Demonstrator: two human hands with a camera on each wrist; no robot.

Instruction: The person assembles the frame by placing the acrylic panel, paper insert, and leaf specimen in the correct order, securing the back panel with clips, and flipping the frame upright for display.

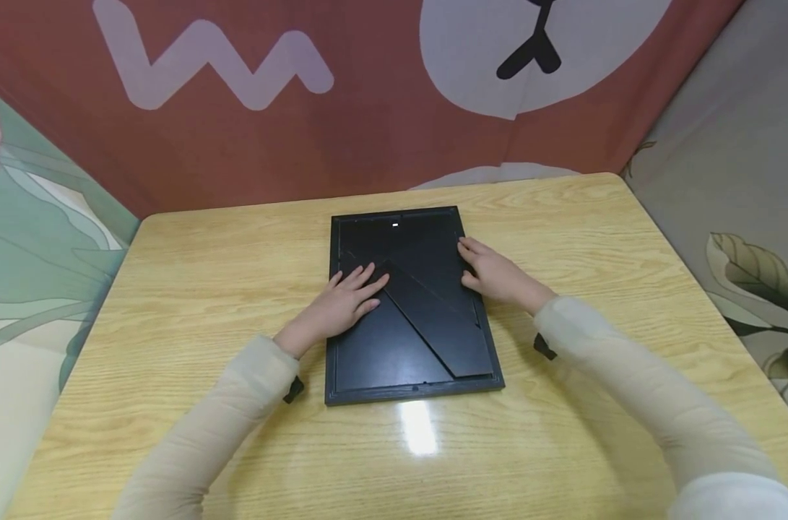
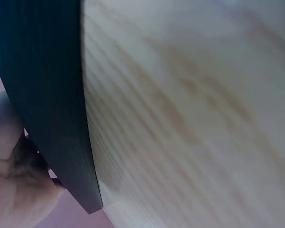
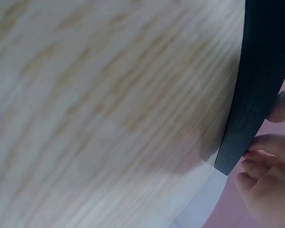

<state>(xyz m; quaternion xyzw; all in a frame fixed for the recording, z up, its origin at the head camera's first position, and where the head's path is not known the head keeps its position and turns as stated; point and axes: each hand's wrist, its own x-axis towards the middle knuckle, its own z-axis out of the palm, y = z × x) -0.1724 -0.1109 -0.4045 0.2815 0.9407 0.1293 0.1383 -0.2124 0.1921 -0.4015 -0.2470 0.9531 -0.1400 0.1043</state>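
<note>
A black picture frame (image 1: pixel 380 347) lies face down on the wooden table, its back panel up and its stand leg (image 1: pixel 433 321) slanting flat across it. My left hand (image 1: pixel 337 307) rests on the panel's left side, fingers spread near the top of the leg. At the right edge, my right hand (image 1: pixel 494 274) touches the border with its fingertips and thumb. The left wrist view has the frame's side wall (image 2: pixel 47 104) close up, with part of the left hand (image 2: pixel 19 190) beyond it. In the right wrist view, bent fingers of the right hand (image 3: pixel 270 175) meet the opposite side wall (image 3: pixel 251 104).
The wooden table (image 1: pixel 224 267) extends on all sides of the frame. Behind it hangs a red cloth (image 1: pixel 367 144) with pale shapes. Patterned fabric borders the left and right sides. A bright reflection lies on the tabletop below the frame.
</note>
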